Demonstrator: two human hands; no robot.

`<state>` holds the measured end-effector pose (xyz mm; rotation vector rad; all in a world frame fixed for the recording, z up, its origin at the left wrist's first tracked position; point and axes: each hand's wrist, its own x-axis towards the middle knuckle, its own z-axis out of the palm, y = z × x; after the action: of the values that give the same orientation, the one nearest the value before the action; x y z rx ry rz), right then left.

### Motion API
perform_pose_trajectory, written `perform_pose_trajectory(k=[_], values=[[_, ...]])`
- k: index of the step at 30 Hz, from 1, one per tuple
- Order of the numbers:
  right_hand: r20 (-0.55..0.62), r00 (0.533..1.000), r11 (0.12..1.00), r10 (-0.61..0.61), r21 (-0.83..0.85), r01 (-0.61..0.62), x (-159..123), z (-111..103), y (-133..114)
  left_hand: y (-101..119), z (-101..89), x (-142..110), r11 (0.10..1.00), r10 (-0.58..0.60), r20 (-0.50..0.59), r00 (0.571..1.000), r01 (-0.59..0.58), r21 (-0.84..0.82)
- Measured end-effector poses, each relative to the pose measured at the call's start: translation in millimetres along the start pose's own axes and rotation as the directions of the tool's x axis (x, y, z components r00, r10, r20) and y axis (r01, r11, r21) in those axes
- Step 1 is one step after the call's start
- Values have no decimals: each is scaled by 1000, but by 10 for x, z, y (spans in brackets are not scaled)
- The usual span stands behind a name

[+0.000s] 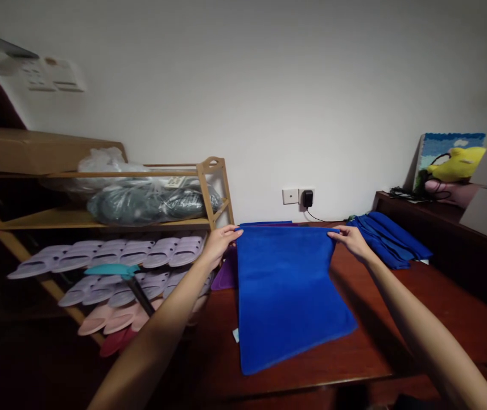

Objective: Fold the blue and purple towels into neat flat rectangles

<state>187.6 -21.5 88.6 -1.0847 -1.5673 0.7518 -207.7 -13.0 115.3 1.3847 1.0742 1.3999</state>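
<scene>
A bright blue cloth towel (288, 290) hangs stretched between my two hands, its lower part over the wooden table (218, 353). My left hand (223, 244) pinches its upper left corner, and my right hand (351, 240) pinches the upper right corner. The top edge is pulled straight, while the bottom edge slants up to the right. A small white tag (235, 335) sticks out at its left side. Behind it, partly hidden, lies a purple cloth (225, 272). More blue towels (391, 236) lie bunched at the table's back right.
To the left stands a wooden rack (213, 188) with rows of slippers (130, 253) and a plastic-wrapped bundle (149, 200). A cardboard box (42, 151) sits on top. A black plug (307, 198) is in the wall socket. A raised ledge (440, 256) borders the table's right.
</scene>
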Motion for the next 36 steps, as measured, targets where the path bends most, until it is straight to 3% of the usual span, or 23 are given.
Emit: perform_pose_trajectory(k=[6, 11, 20, 28, 33, 36], values=[[-70, 997, 999, -42, 5, 42, 195, 244, -132, 93, -132, 66, 998, 59, -100, 993, -56, 27], [-147, 985, 995, -94, 0, 95, 412, 373, -274, 225, -184, 173, 979, 198, -319, 927, -169, 117], [-176, 984, 993, -34, 108, 54, 607, 470, -577, 538, -75, 261, 992, 121, -321, 939, -125, 10], [-222, 971, 979, -93, 156, 130, 723, 492, -891, 703, -45, 312, 980, 187, -338, 922, -198, 5], [-264, 956, 975, -128, 143, 170, 879, 540, -875, 740, -36, 475, 976, 210, -366, 907, -215, 27], [-283, 957, 979, -59, 172, 111, 1002, 597, -744, 669, -34, 625, 978, 200, -365, 909, -206, 24]])
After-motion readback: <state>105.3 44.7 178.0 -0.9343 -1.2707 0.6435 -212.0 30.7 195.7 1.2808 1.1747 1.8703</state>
